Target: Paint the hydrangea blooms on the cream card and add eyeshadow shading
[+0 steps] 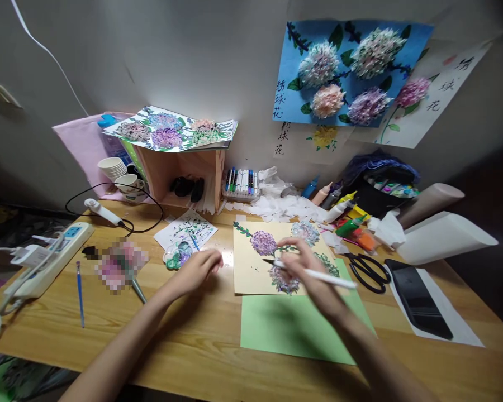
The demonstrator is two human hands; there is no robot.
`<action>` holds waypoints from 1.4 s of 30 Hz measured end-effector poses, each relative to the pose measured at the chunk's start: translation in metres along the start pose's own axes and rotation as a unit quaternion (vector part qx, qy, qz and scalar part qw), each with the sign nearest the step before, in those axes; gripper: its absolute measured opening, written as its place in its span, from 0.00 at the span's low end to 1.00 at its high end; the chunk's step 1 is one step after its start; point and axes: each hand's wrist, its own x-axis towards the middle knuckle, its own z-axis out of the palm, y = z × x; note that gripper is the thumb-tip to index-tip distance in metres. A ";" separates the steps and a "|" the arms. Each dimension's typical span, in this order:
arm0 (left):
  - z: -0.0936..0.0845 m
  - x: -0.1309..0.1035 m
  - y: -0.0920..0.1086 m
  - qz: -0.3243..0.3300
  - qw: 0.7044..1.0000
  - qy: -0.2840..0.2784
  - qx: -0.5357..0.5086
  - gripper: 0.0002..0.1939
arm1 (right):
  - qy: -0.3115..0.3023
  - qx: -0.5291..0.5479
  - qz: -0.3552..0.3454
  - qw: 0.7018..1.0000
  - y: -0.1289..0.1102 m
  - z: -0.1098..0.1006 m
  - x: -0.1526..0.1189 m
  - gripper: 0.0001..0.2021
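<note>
My right hand (299, 259) grips a white-handled paintbrush (331, 278), its dark tip pointing left over a cream sheet (247, 273). Several fluffy flower heads decorate that sheet; a purple one (263, 243) is at upper left, with a green painted stem beside it. Part of the artwork is hidden behind my right hand. Under the cream sheet lies a light green sheet (276, 324). To the left, my left hand (199, 269) rests low over the table, fingers curled in, with nothing visible in them. Just beyond it are a paint-smeared palette (178, 254) and a paint-spotted paper (201, 228).
Black scissors (371, 273) and a dark phone (421, 298) lie to the right. Paint bottles (350, 225) and torn white tissue (285, 207) line the back. At left are a blue paintbrush (80, 293), a power strip (54, 257) and a cabled white device (103, 212).
</note>
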 end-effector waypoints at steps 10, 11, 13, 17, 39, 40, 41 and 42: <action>0.044 0.056 -0.031 0.043 0.988 0.133 0.067 0.16 | 0.088 -0.154 -0.029 0.984 0.092 0.083 0.038 0.04; 0.044 0.054 -0.034 0.047 0.988 0.126 0.070 0.16 | 0.091 -0.156 -0.027 0.983 0.095 0.083 0.039 0.04; 0.044 0.052 -0.038 0.052 0.989 0.114 0.074 0.16 | 0.096 -0.161 -0.021 0.982 0.098 0.082 0.039 0.04; 0.043 0.052 -0.044 0.064 0.990 0.092 0.089 0.15 | 0.101 -0.169 -0.009 0.980 0.101 0.081 0.037 0.03; 0.046 0.052 -0.046 0.066 0.987 0.097 0.109 0.15 | 0.099 -0.201 0.001 0.975 0.102 0.079 0.040 0.03; 0.046 0.052 -0.046 0.066 0.987 0.097 0.109 0.15 | 0.091 -0.201 -0.003 0.975 0.102 0.079 0.040 0.03; 0.046 0.052 -0.046 0.066 0.987 0.098 0.110 0.15 | 0.087 -0.198 -0.008 0.976 0.101 0.079 0.040 0.04; 0.046 0.052 -0.046 0.066 0.987 0.098 0.111 0.15 | 0.089 -0.194 -0.012 0.977 0.101 0.079 0.039 0.04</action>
